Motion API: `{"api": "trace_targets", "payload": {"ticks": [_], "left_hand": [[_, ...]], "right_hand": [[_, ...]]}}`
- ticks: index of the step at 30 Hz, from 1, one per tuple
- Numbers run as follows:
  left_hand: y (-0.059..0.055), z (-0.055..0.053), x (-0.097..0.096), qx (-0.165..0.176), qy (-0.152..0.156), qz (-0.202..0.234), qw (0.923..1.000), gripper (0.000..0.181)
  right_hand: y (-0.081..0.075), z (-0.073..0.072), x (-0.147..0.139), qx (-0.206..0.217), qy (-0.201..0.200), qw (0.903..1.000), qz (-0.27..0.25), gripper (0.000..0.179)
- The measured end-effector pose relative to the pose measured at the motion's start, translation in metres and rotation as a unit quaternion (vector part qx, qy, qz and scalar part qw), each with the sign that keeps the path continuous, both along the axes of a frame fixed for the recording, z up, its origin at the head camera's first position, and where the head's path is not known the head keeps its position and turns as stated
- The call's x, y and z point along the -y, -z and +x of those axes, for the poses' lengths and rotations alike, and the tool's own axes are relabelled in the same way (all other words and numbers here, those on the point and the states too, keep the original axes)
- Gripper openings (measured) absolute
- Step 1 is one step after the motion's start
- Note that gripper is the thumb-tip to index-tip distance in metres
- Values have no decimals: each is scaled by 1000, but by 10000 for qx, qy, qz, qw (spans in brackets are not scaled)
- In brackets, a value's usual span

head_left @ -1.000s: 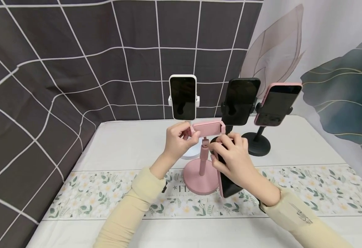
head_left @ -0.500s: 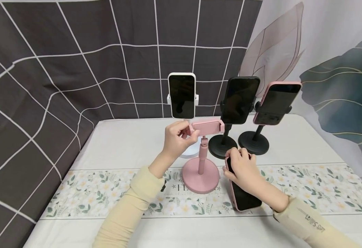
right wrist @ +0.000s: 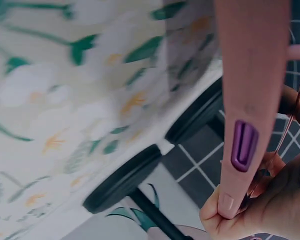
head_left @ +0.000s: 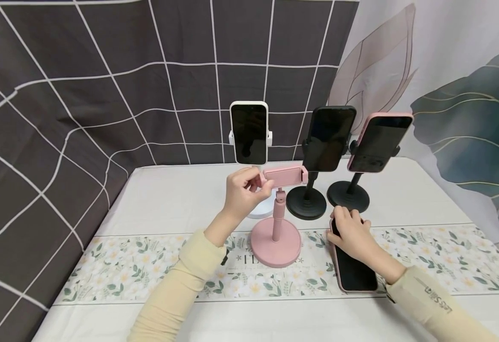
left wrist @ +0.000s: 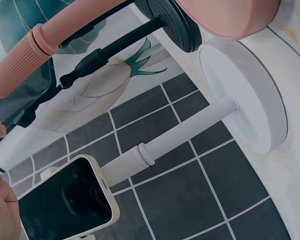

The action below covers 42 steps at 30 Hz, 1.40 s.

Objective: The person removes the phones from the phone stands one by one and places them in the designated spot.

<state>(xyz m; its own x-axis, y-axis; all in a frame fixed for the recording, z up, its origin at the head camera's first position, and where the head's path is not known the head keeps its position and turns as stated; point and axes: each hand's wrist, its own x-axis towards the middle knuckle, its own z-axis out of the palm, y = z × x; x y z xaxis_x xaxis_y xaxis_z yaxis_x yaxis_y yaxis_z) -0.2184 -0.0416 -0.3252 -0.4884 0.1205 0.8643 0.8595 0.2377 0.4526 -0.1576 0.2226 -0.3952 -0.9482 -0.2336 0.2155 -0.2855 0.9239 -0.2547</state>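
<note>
- Pink-edged phone (head_left: 358,275), over the floral runner (head_left: 121,266): it sits a little past 3 o'clock from the pink stand, screen up, long axis running from between 11 and 12 to between 5 and 6. Whether its near end touches the cloth I cannot tell.
- Right hand (head_left: 353,237): fingers and thumb bent round the phone's far end, grip closed to its width. The phone should feel rigid, moderately light, slick on the glass and breakable if dropped; its long side edges look the best hold.
- Pink stand (head_left: 277,227): stem upright on a round base, probably stiff, with weight low; steady it by stem or cradle.
- Cradle (head_left: 284,177), atop the stem: long axis 9 to 3, front towards 6.
- Left hand (head_left: 244,192): thumb and fingers pinch the cradle's 9 o'clock end.
- White-edged phone (head_left: 249,135), beyond: upright on a white stand, towards 11 from the cradle.
</note>
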Motion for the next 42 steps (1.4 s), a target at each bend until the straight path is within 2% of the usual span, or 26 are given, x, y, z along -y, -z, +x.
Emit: {"api": "trace_targets", "payload": {"ticks": [7,17,21,28,36,42], "left_hand": [[0,0,1,-2,46,3,10000,23],[-1,0,0,6,39,21,10000,23],[0,0,0,-20,10,4,10000,22],[2,0,0,9,-9,11,10000,22],[3,2,0,5,-8,37,10000,22],[2,2,0,19,13,16,10000,21]], "right_hand": [[8,-5,-8,215,-75,9997,-54,33],[18,-6,-10,130,63,9994,-328,38],[21,-8,-10,201,178,9993,-245,35],[25,-13,-9,567,179,9982,-23,35],[29,-15,-7,810,-108,9965,188,34],[27,-17,-4,1023,-169,9940,344,34]]}}
